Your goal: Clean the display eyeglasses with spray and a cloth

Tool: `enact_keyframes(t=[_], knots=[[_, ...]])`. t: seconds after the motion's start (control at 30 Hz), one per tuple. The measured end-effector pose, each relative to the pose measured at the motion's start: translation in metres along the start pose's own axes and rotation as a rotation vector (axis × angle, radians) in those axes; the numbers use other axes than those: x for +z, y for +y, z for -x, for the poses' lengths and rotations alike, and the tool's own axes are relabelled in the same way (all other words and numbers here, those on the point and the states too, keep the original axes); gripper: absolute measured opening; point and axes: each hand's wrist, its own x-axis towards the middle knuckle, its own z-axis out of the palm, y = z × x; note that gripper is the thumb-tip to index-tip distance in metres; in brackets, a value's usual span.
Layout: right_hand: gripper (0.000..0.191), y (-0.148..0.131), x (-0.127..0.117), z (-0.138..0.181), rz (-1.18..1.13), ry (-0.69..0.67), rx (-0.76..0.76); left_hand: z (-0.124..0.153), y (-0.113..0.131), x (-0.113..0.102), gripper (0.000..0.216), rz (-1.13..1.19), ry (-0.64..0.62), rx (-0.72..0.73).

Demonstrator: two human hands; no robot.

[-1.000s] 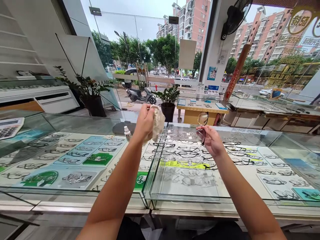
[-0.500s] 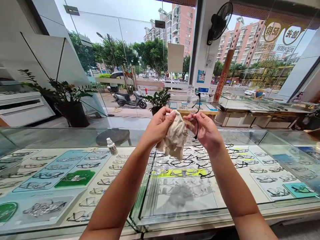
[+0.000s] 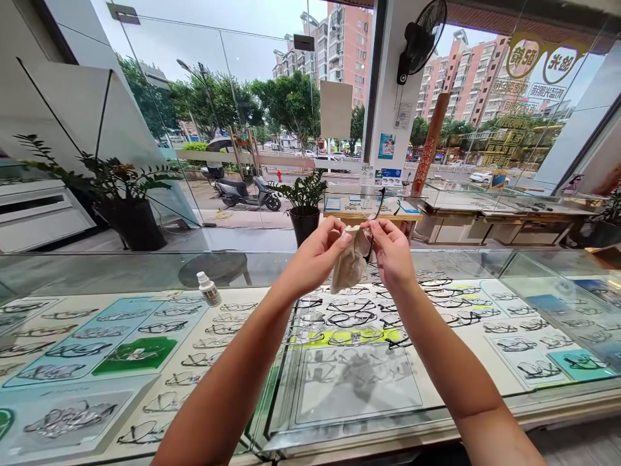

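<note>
A pale beige cleaning cloth (image 3: 348, 268) hangs from my left hand (image 3: 317, 257), whose thumb and fingers pinch its top edge. My right hand (image 3: 392, 254) grips a pair of dark-framed eyeglasses (image 3: 369, 249) by the frame, with one temple sticking up above the fingers. The cloth lies against the lens side of the glasses, and the two hands are close together over the glass display counter. Fingers and cloth hide much of the frame.
A small white bottle (image 3: 208, 289) stands on the glass counter (image 3: 339, 424) to the left. Rows of eyeglasses (image 3: 352, 317) lie under the glass. Beyond are a stool (image 3: 213, 268), a potted plant (image 3: 305, 223) and a wall fan (image 3: 420, 40).
My right hand has moved left, bringing the glasses against the cloth. The cloth is now more bunched up, and the camera view has shifted slightly.
</note>
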Motion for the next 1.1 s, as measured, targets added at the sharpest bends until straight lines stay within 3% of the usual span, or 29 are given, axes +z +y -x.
enact_keyframes(t=[0.1,0.2,0.33,0.43,0.53,0.83,0.9,1.0,1.1], knots=[[0.035,0.002,0.003,0.001,-0.012,0.015,0.008,0.000,-0.001,0.008,0.036,-0.059,0.002,0.030],[0.035,0.000,0.006,0.004,-0.045,-0.009,0.019,-0.001,-0.006,0.020,0.039,-0.039,0.088,0.053],[0.041,-0.004,0.010,0.008,-0.132,-0.067,0.049,-0.003,-0.014,0.030,0.055,0.196,0.226,0.003],[0.041,-0.006,0.012,0.009,-0.154,-0.093,0.067,-0.003,-0.018,0.029,0.066,0.321,0.087,-0.159],[0.040,-0.006,0.013,0.009,-0.163,-0.088,0.058,-0.001,-0.018,0.024,0.064,0.251,-0.041,-0.235],[0.037,-0.007,0.016,0.015,-0.170,-0.121,0.094,0.002,-0.010,0.041,0.056,0.399,0.031,0.001],[0.033,-0.016,0.014,0.015,-0.084,-0.080,0.000,0.004,-0.009,0.044,0.050,0.385,0.060,0.039],[0.016,-0.041,0.013,0.024,0.071,-0.015,-0.292,0.007,-0.003,0.042,0.041,0.317,0.111,0.069],[0.013,-0.079,0.013,0.056,0.161,-0.098,-0.497,0.009,0.002,0.036,0.039,0.271,0.145,0.096]])
